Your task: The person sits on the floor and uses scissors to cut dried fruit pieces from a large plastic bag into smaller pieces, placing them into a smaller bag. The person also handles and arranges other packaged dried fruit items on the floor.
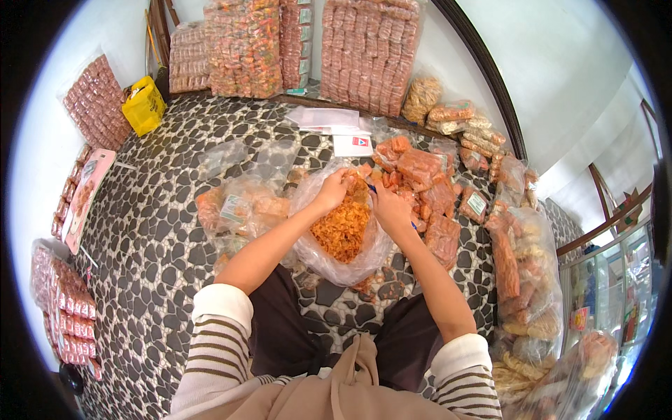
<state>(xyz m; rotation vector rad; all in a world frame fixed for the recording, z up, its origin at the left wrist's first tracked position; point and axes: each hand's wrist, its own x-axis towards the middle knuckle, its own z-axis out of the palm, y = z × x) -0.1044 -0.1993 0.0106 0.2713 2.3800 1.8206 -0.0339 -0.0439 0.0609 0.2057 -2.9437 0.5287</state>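
Note:
A large clear plastic bag (310, 247) stands open on the floor between my legs, holding a heap of thin orange chips (341, 228). Over its far rim, my left hand (335, 190) pinches what looks like a small clear packet (358, 185) of orange pieces. My right hand (391, 208) is closed around a slim blue tool (372, 187), whose kind I cannot make out; its front end reaches close to the packet. Packed orange snack bags (420, 168) lie in a pile just right of my right hand. More filled packets (236, 207) rest left of the big bag.
White sheets (331, 121) and a white card (352, 146) lie beyond the bag. Tall stacks of packaged snacks (367, 52) lean against the far wall. At the left stands a yellow bag (144, 106). Large filled sacks (530, 278) line the right side, near a glass display case (609, 283).

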